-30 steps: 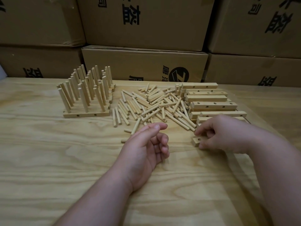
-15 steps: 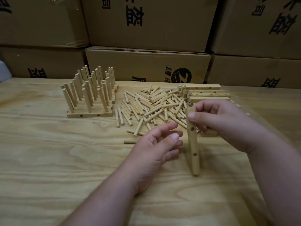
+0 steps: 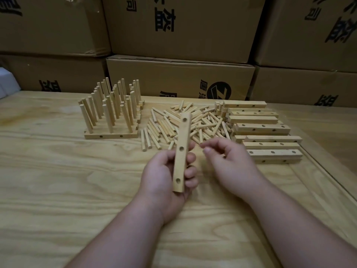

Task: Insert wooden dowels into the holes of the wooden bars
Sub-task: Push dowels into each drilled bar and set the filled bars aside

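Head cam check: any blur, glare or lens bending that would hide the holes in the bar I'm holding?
Head view: the held bar in the left hand is sharp, its three holes clear; right hand fingertips slightly soft; dim even light, no glare; wide-angle bending bows the table edge and cardboard boxes.

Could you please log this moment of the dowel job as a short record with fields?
left hand: grips one wooden bar, three empty holes showing
right hand: holds nothing, fingers loosely curled beside the bar
loose dowels: piled on the table beyond the hands
empty bars: stacked right of the pile
finished bars: left of the pile, dowels standing in them
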`<action>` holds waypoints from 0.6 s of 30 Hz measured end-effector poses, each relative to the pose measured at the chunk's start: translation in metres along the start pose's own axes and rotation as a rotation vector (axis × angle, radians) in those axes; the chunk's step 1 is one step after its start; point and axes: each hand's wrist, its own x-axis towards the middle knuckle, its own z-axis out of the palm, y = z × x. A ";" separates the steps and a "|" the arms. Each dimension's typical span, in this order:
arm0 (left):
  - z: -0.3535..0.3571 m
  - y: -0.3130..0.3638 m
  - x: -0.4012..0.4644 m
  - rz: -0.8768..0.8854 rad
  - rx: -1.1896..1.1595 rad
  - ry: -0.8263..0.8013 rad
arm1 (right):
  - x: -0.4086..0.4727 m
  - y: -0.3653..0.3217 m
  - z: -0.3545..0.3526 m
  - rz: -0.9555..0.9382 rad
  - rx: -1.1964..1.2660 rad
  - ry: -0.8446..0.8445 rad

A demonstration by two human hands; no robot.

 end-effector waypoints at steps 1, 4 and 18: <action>-0.001 0.003 0.000 0.031 -0.073 0.006 | -0.002 0.002 0.005 -0.103 -0.142 -0.082; -0.004 0.009 -0.001 0.166 -0.223 0.064 | -0.008 0.004 0.014 -0.277 -0.452 -0.379; -0.013 0.015 0.005 0.266 -0.246 0.268 | -0.003 0.002 0.010 -0.358 -0.514 -0.234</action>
